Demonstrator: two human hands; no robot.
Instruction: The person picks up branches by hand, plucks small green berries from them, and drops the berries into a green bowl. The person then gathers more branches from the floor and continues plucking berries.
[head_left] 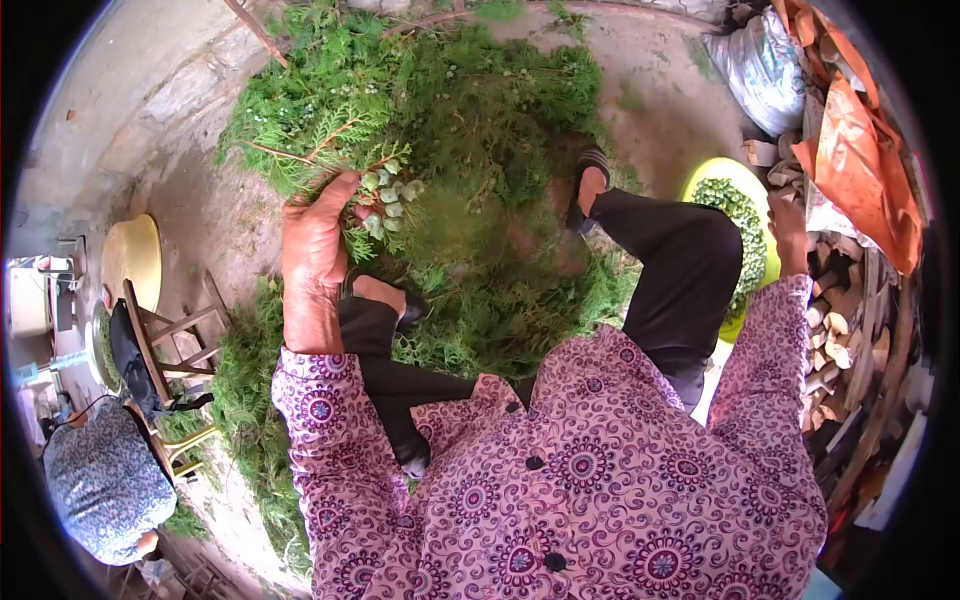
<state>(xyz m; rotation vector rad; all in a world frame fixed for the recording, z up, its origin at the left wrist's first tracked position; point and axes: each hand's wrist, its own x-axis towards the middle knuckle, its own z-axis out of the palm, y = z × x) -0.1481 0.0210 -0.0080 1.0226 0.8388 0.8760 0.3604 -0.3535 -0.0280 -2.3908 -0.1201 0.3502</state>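
My left hand is closed on an arborvitae sprig with a cluster of pale green cones, held above the greenery at the left. My right hand is at the right rim of a yellow-green basin, its visible fingers extended and nothing seen in them. Many small green cones fill the basin beside my knee. Between and around my feet spreads a big heap of cut green branches, some bearing cones.
Split firewood is stacked at the right, under an orange tarp. A white sack leans at the upper right. On the left are a wooden chair, a yellow round tub and another person in a patterned top.
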